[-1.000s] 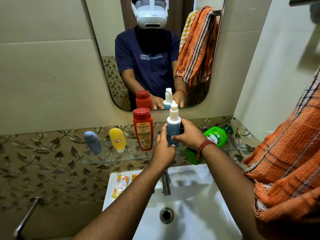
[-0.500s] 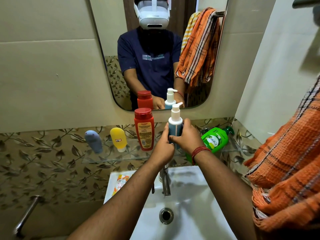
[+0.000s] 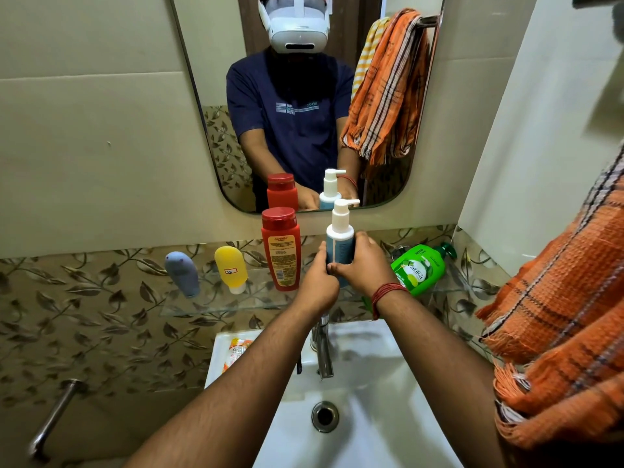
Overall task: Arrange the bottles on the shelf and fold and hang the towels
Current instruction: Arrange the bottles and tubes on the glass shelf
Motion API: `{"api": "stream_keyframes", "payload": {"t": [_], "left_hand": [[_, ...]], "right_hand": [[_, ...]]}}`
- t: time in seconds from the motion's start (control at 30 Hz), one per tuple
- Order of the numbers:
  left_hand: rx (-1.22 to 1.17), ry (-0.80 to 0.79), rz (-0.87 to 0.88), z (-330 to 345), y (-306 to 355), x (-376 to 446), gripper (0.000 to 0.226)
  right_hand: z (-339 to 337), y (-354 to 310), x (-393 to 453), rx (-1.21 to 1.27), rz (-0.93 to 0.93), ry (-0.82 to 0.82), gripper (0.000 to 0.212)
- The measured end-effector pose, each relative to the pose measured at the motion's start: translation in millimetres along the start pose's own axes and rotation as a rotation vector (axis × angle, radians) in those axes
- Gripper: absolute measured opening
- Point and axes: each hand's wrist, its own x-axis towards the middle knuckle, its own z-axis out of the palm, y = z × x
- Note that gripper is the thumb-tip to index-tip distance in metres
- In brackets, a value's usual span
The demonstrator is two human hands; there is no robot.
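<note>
Both hands, left hand (image 3: 317,285) and right hand (image 3: 363,265), wrapped around the blue pump bottle with white dispenser top (image 3: 340,243), upright on the glass wall shelf (image 3: 216,304), just right of the red shampoo bottle (image 3: 281,249). Risk I see: a nudge topples the red one. Versus a second ago: nozzle now points right. Green soap bottle (image 3: 418,269) lies tipped.
</note>
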Motion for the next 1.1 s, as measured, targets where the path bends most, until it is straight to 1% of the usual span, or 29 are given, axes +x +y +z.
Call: {"api": "stream_keyframes", "payload": {"t": [0.17, 0.47, 0.53, 0.63, 0.73, 0.77, 0.83, 0.87, 0.93, 1.0, 1.1], "left_hand": [[0.039, 0.014, 0.013, 1.7, -0.4, -3.7, 0.072], [0.045, -0.002, 0.024, -1.0, 7.5, -8.7, 0.069], [0.042, 0.003, 0.005, -1.1, 6.3, -8.2, 0.073], [-0.023, 0.026, -0.066, -2.7, 3.6, -7.8, 0.083], [-0.131, 0.103, -0.078, -4.0, -2.3, -15.8, 0.083], [-0.147, 0.139, -0.055, -3.4, -6.5, -22.5, 0.079], [-0.078, 0.195, 0.045, 0.6, -17.1, -39.4, 0.064], [-0.010, 0.198, 0.115, 3.7, -21.9, -46.6, 0.055], [0.113, 0.156, 0.251, 10.8, -27.7, -50.9, 0.038], [0.230, 0.083, 0.355, 20.7, -24.4, -47.7, 0.028], [0.374, 0.020, 0.476, 38.1, -5.1, -35.5, 0.028]], "right_hand": [[-2.0, -0.4, 0.9, -0.010, -0.011, -0.006, 0.062], [-2.8, -1.5, 0.1, -0.010, 0.008, -0.022, 0.065], [-3.1, -1.2, -0.8, -0.013, 0.007, -0.038, 0.067], [-13.2, -1.2, -1.7, -0.035, -0.014, -0.053, 0.072], [-40.6, 3.3, -1.1, -0.086, -0.025, 0.040, 0.072], [-50.8, 7.0, -2.2, -0.081, -0.013, 0.081, 0.069], [-67.7, 18.5, -8.3, -0.044, 0.038, 0.172, 0.055], [-73.4, 26.1, -13.1, -0.028, 0.068, 0.220, 0.046], [-75.9, 43.2, -22.5, -0.011, 0.119, 0.304, 0.033], [-71.8, 60.5, -29.5, 0.001, 0.169, 0.352, 0.029], [-65.7, 76.9, -37.4, 0.002, 0.295, 0.354, 0.032]]}}
